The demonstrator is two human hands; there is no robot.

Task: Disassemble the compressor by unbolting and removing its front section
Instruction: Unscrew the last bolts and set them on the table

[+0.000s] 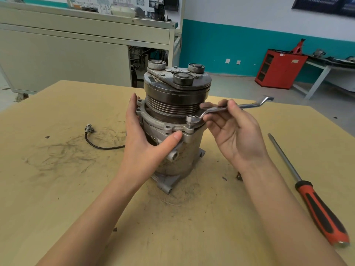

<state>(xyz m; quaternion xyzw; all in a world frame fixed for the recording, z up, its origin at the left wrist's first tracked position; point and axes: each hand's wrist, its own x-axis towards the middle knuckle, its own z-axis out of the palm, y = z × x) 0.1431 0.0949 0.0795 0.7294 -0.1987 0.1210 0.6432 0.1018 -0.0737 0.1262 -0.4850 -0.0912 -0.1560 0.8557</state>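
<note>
My right hand (236,135) pinches the wrench (249,106), its ring end seated on a flange bolt (189,125); my left hand (142,139) grips the compressor (176,95) (standing upright, middle of the table (57,189)). A screwdriver (318,206) lies well to the right.

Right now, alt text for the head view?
An upright compressor on a tan table is gripped by the left hand, while the right hand holds a ring wrench seated on a raised flange bolt. A red-handled screwdriver lies on the table to the right.
</note>
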